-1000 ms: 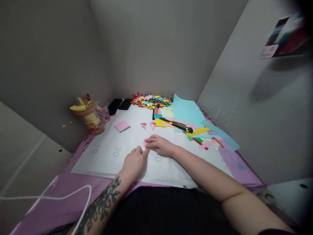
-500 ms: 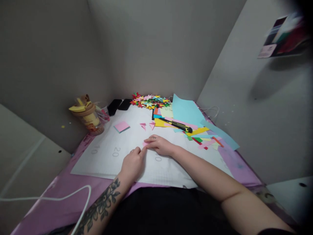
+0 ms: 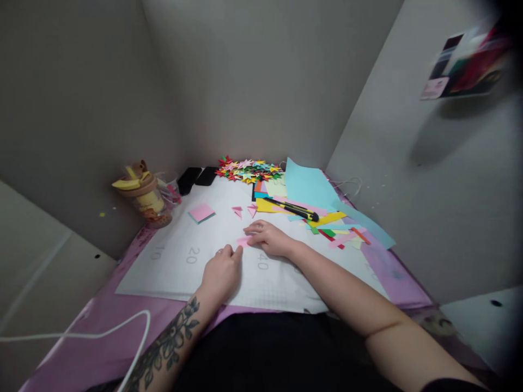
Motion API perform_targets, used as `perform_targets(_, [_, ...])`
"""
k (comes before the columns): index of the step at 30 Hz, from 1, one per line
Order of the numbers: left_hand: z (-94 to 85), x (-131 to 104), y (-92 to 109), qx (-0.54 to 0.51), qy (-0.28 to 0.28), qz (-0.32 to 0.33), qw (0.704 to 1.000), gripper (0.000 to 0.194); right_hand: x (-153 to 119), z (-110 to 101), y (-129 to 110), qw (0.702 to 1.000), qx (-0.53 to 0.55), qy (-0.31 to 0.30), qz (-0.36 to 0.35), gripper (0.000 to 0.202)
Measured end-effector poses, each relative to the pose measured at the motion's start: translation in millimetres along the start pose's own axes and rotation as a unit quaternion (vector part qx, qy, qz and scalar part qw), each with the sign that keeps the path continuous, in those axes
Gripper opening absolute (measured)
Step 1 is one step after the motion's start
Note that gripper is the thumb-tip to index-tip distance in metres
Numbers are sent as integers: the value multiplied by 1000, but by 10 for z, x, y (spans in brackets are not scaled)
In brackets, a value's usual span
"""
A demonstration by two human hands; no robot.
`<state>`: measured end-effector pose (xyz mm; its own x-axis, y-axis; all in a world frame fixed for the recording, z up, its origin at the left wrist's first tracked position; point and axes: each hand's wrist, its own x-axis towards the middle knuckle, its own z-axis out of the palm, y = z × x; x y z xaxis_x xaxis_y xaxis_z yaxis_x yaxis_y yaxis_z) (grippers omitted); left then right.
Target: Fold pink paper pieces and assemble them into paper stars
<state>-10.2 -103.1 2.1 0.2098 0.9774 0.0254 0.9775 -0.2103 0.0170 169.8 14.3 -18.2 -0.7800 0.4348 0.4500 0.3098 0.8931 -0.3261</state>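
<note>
Pink paper (image 3: pixel 244 240) between both hands

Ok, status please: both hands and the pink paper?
Left hand and right hand press small pink paper flat on white mat. Utility knife lies apart, nothing between.

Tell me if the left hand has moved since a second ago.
Yes, slightly. The left hand has drawn back from the pink paper piece, toward the "20" printed on the mat.

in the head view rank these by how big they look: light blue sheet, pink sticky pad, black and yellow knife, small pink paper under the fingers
1. light blue sheet
2. knife
3. pink sticky pad
4. small pink paper, partly hidden by the right hand, so unsure
</note>
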Motion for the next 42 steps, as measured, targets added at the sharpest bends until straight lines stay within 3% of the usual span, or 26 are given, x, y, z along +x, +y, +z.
perform_targets(9, [-8, -1, -14, -13, -6, 1, 1000, 38, -65, -97, 75, 999, 17, -6, 33, 30])
perform_targets(19, [-42, 60, 40, 0, 2, 23, 1000, 28, -41, -64, 103, 1000, -6, -16, -5, 28])
perform_targets(26, [-45, 157, 78, -5, -4, 31, 999, 34, -47, -80, 30, 999, -49, -19, -4, 23])
perform_targets(34, [-46, 159, 57, -2, -6, 33, 999, 37, 26, 41, -110, 987, -124, -62, 83, 28])
perform_targets(42, [-59, 153, 63, -1, -8, 28, 1000, 36, 173, 119, -156, 987, -97, -112, 66, 39])
